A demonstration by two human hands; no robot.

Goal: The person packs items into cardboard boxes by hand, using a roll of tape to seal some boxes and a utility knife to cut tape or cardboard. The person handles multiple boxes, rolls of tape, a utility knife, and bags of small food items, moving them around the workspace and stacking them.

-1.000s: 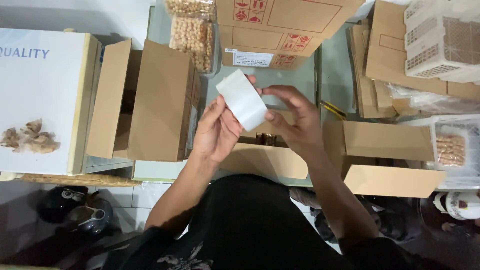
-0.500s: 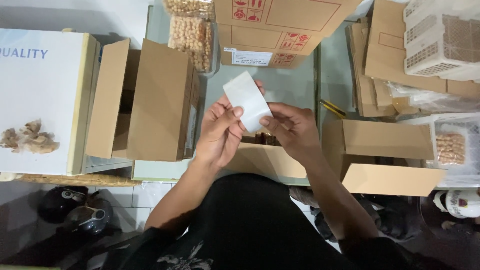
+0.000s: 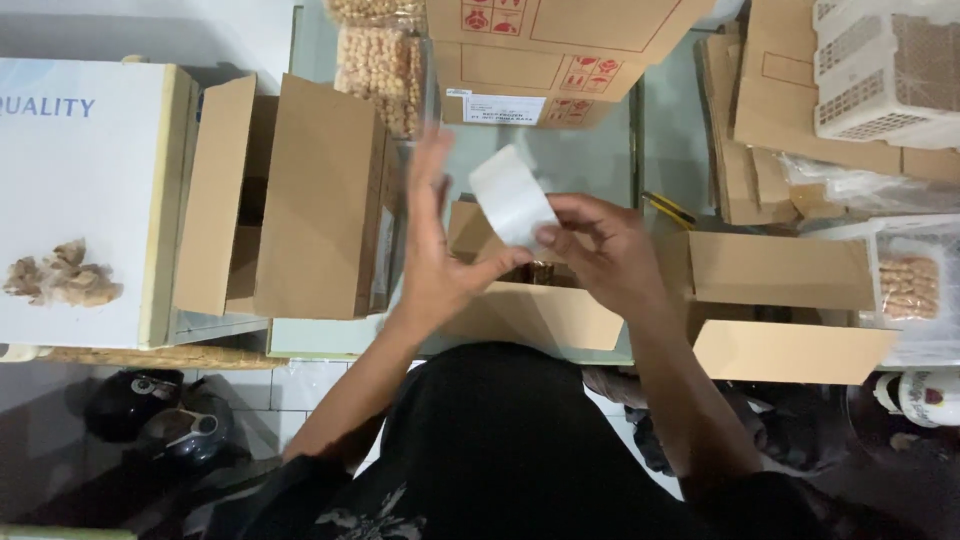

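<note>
The right hand (image 3: pixel 600 250) pinches a white slip of paper (image 3: pixel 512 197) between thumb and fingertips, above an open cardboard box (image 3: pixel 530 310). The left hand (image 3: pixel 440 250) is spread open, fingers straight, its thumb touching the slip's lower edge.

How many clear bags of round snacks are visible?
2: bag at the top edge, cut off; bag just below it, beside the open box. Others may be hidden.

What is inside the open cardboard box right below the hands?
The open cardboard box shows only a small dark brown patch between its flaps. The left hand, right hand and white label sheet cover the rest, so its contents cannot be identified.
</note>
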